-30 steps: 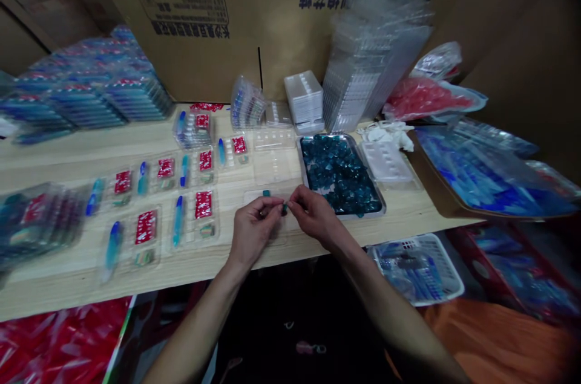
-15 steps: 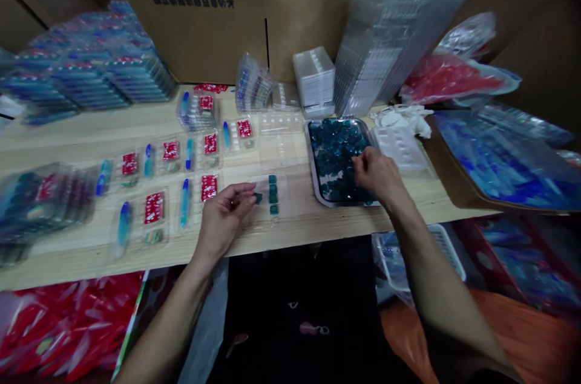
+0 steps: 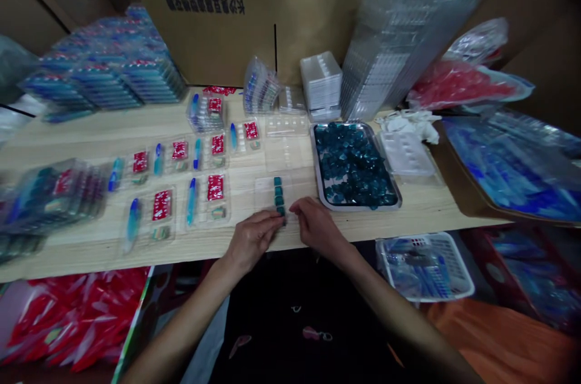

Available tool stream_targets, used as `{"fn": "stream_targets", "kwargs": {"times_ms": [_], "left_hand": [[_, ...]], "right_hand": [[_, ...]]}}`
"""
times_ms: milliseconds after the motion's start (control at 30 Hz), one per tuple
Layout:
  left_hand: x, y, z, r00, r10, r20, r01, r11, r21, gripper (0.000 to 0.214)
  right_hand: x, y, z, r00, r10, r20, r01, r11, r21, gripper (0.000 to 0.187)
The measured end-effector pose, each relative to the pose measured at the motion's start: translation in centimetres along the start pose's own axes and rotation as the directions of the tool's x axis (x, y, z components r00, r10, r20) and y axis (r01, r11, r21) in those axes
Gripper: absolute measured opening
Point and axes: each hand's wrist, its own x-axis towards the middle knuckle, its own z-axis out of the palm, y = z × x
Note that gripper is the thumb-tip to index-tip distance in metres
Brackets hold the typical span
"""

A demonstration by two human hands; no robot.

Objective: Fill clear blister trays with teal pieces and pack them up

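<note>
the left hand (image 3: 251, 242) and the right hand (image 3: 318, 228) work close together at the near edge of a clear plastic blister tray (image 3: 265, 190), which lies on a pale wooden surface (image 3: 82, 254). in this tray stands a short straight row of small teal cubes (image 3: 278, 195), and the left fingertips (image 3: 278, 220) come to the lowest cube. the left grip is narrow, but it is not possible to tell if it really holds a cube. the right grip is loosely curved just beside the row, and its state is also unclear. the cubes seem light, hard and a little slippery, so they probably need a careful pinch on two opposite faces. more of the same pieces (image 3: 351, 166) lie heaped in a metal tray (image 3: 355, 207) to the right.
</note>
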Motion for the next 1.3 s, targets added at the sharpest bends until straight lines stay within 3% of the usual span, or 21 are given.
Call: {"fn": "stream_targets", "kwargs": {"times_ms": [133, 333, 467, 567, 767, 900, 1033, 1167, 1233, 1300], "left_hand": [[-0.5, 0.0, 0.5, 0.998, 0.070, -0.009, -0.069, 0.996, 0.054, 0.021], [-0.8, 0.9, 0.0, 0.990, -0.008, -0.138, 0.020, 0.996, 0.088, 0.012], [-1.3, 0.6, -0.1, 0.990, 0.018, -0.141, -0.001, 0.992, 0.123, 0.011], [-2.0, -0.2, 0.0, 0.990, 0.098, -0.100, -0.081, 0.983, 0.166, 0.022], [-2.8, -0.7, -0.2, 0.989, 0.149, -0.010, -0.143, 0.964, 0.224, 0.036], [-3.0, 0.8, -0.4, 0.992, 0.123, 0.011, -0.122, 0.954, 0.273, 0.036], [-5.0, 3.2, -0.1, 0.985, 0.079, 0.153, -0.122, 0.948, 0.293, 0.051], [-7.2, 4.7, 0.2, 0.978, 0.097, 0.187, -0.161, 0.917, 0.365, 0.034], [-7.3, 5.1, -0.5, 0.983, 0.141, 0.113, -0.174, 0.909, 0.380, 0.034], [-6.6, 5.2, -1.7, 0.986, 0.166, -0.025, -0.145, 0.916, 0.375, 0.036]], "right_hand": [[0.5, 0.8, 0.1, 0.999, 0.039, 0.015, -0.039, 0.999, -0.015, 0.034], [0.4, 0.6, 0.4, 0.999, 0.047, 0.018, -0.046, 0.997, -0.054, 0.034], [-0.5, -0.6, 1.1, 0.998, -0.064, 0.003, 0.064, 0.992, -0.107, 0.043], [-1.0, -1.0, 1.5, 0.990, -0.136, 0.044, 0.141, 0.982, -0.122, 0.043], [-0.6, -0.6, 1.6, 0.993, -0.101, 0.062, 0.108, 0.985, -0.133, 0.042], [-0.6, -0.4, 1.4, 0.991, -0.123, 0.055, 0.127, 0.988, -0.093, 0.041], [-1.3, 0.7, 0.5, 0.990, -0.138, -0.037, 0.140, 0.989, 0.052, 0.044], [-1.5, 2.6, -1.2, 0.994, -0.008, -0.108, 0.025, 0.988, 0.155, 0.035], [-1.3, 3.1, -1.8, 0.985, 0.140, -0.105, -0.111, 0.962, 0.248, 0.030], [-1.0, 2.9, -1.6, 0.949, 0.306, -0.071, -0.256, 0.884, 0.390, 0.028]]}}
